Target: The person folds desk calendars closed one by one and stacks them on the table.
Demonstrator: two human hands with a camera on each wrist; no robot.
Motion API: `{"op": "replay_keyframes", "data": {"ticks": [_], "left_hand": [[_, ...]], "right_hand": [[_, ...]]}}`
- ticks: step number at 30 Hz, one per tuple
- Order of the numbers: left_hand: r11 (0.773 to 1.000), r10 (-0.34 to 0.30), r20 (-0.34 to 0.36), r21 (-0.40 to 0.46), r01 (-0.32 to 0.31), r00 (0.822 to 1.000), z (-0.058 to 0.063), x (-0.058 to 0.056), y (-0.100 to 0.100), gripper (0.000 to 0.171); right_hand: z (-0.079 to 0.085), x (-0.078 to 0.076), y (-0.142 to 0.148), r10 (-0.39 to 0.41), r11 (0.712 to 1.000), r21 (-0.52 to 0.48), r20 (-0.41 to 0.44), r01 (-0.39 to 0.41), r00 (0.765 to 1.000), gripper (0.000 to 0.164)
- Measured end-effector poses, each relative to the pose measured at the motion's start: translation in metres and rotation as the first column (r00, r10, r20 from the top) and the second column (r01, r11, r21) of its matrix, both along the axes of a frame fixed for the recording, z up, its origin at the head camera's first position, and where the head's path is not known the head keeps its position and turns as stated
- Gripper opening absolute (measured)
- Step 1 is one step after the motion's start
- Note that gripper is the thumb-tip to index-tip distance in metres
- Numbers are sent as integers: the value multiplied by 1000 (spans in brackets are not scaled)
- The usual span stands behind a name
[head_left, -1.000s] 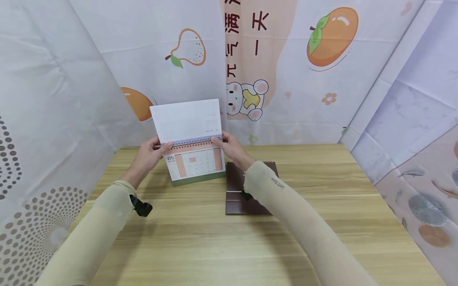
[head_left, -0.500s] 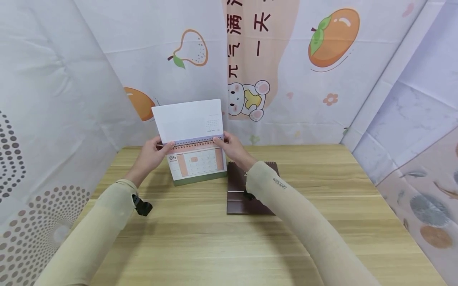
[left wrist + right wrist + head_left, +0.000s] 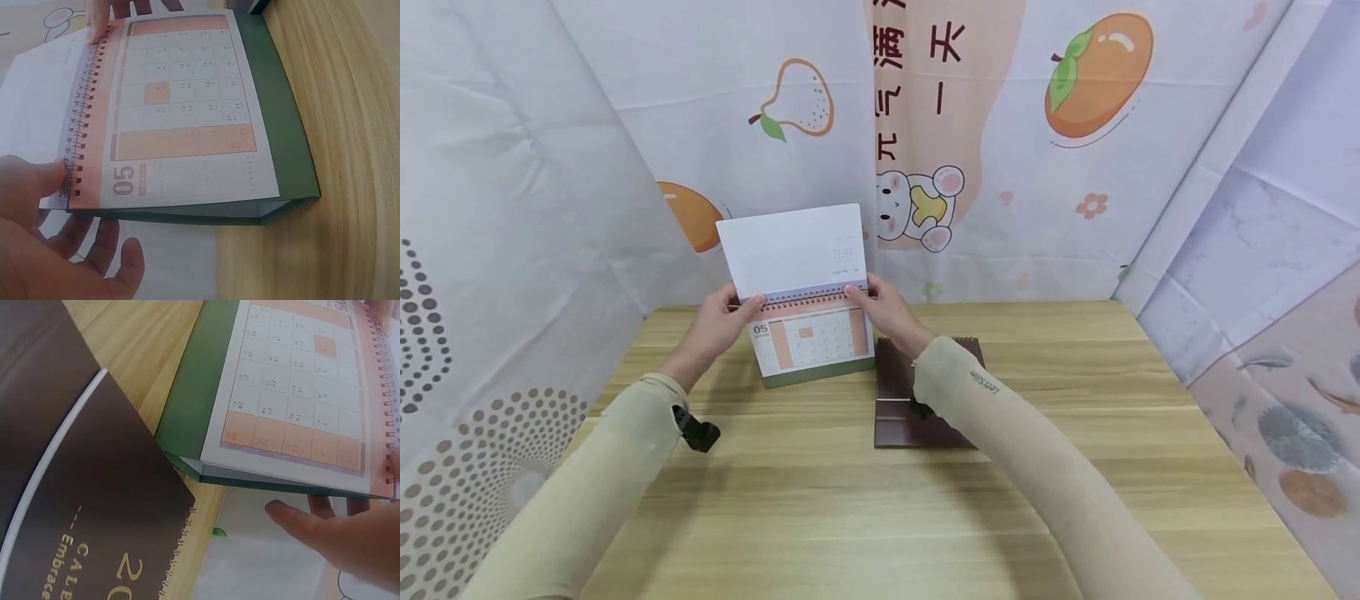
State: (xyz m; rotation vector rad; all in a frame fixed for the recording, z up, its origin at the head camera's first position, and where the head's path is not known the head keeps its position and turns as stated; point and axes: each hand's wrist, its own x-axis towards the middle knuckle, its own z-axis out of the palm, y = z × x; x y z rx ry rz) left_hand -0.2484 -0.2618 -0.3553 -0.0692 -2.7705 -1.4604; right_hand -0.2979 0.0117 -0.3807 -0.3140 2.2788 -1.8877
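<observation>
A desk calendar (image 3: 812, 340) with a green base stands at the back of the table, its page marked 05 facing me. A white page (image 3: 790, 254) is turned up behind its spiral binding (image 3: 81, 119). My left hand (image 3: 709, 331) grips the left end of the binding, thumb on the front and the other fingers behind. At the opposite end, my right hand (image 3: 897, 317) holds the binding the same way, its thumb by the coils. Below my right wrist lies a dark brown spiral calendar (image 3: 898, 427) with gold lettering, partly covered by the sleeve.
The wooden table (image 3: 820, 508) runs back to a printed curtain (image 3: 1037, 208) with fruit drawings, close behind the calendar. Another patterned cloth (image 3: 1292, 333) hangs along the right side. A corner of the green base (image 3: 187, 462) comes up against the brown calendar in the right wrist view.
</observation>
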Motion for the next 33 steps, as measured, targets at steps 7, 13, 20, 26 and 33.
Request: {"op": "replay_keyframes", "data": {"ticks": [7, 13, 20, 26, 33], "left_hand": [[1000, -1, 30, 12, 1, 1000, 4, -1, -2, 52], [1000, 1, 21, 11, -1, 1000, 4, -1, 0, 51], [1000, 6, -8, -20, -6, 1000, 3, 0, -2, 49], [998, 4, -38, -58, -6, 999, 4, 3, -2, 48], [997, -7, -38, -71, 4, 999, 6, 5, -3, 49]], "right_hand": [[2, 1, -3, -17, 1000, 7, -13, 17, 1000, 33], [3, 3, -3, -59, 998, 13, -25, 59, 998, 31], [7, 2, 3, -51, 997, -66, -55, 47, 997, 34], [14, 3, 12, -44, 999, -11, -88, 43, 995, 35], [17, 0, 18, -31, 999, -9, -97, 30, 995, 31]]}}
